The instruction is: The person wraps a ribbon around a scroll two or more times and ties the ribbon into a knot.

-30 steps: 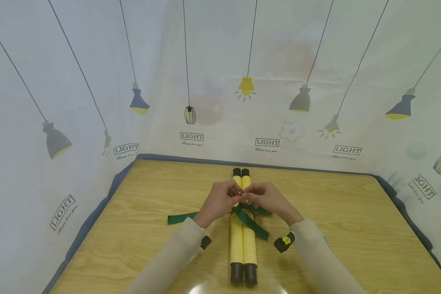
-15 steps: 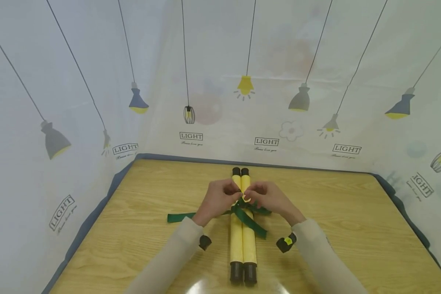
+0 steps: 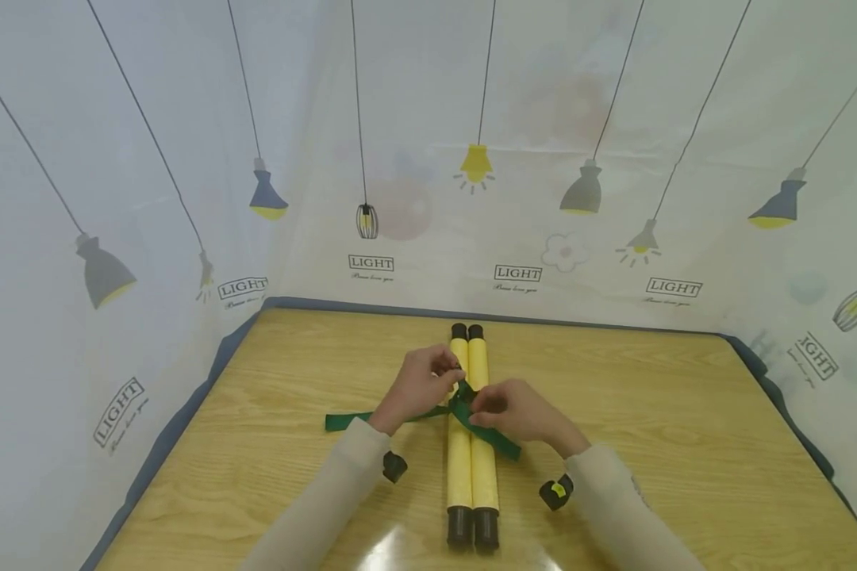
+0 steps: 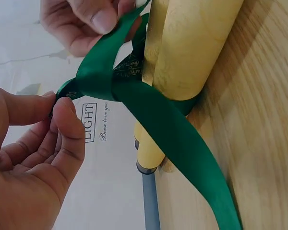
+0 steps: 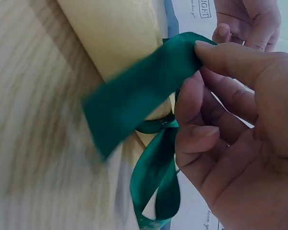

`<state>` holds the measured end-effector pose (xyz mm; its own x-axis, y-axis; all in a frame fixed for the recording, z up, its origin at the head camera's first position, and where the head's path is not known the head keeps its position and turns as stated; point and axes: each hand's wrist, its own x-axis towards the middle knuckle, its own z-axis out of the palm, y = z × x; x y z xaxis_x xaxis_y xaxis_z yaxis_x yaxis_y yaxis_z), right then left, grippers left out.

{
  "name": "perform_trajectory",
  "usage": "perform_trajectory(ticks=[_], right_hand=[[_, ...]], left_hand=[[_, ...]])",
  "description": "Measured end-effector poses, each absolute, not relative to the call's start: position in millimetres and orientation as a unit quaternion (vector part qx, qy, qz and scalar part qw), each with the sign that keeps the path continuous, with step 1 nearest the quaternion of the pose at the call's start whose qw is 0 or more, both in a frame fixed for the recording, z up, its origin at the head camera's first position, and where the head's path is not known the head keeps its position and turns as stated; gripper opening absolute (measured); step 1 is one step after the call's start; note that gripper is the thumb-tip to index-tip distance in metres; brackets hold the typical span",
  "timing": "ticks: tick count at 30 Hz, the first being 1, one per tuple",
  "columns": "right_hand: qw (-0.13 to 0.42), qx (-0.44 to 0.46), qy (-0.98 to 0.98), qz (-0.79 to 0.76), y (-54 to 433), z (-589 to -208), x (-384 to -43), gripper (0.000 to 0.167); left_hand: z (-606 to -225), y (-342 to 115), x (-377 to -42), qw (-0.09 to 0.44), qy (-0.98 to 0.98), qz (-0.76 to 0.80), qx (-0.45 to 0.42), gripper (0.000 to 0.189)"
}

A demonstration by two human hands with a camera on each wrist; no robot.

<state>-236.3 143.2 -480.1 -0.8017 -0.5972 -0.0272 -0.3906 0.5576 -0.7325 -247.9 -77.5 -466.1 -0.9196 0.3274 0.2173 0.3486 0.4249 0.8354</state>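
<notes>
Two yellow rolls (image 3: pixel 460 476) with dark end caps, like a scroll rolled from both ends, lie side by side, pointing away from me. A green ribbon (image 3: pixel 496 441) passes around their middle. Above the rolls, my left hand (image 3: pixel 417 388) pinches a gathered part of the ribbon (image 4: pixel 98 72) between thumb and forefinger. Lower and to the right, my right hand (image 3: pixel 521 411) pinches a ribbon tail (image 5: pixel 139 84) between thumb and fingers; the tail's free end hangs over the roll. The ribbon forms a loop (image 5: pixel 156 177) between the hands. Another tail stretches left across the table.
The wooden table (image 3: pixel 685 444) carries the rolls near its middle. A pale curtain (image 3: pixel 428 95) printed with hanging lamps encloses the table's back and sides. Dark wrist straps (image 3: pixel 557 492) show beneath the sleeves.
Both hands were close together over the ribbon. My right hand has since come down and to the right and taken hold of the ribbon tail; my left hand has shifted slightly left.
</notes>
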Motion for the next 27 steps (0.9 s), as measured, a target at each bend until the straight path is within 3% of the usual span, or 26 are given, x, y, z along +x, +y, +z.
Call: perform_trajectory(ticks=[27], right_hand=[[0.167, -0.286, 0.866, -0.374, 199.7, -497.7, -214.9, 0.011]], left_hand=[[-472.8, -91.2, -256.2, -0.009, -0.846, -0.501, -0.185, 0.007]])
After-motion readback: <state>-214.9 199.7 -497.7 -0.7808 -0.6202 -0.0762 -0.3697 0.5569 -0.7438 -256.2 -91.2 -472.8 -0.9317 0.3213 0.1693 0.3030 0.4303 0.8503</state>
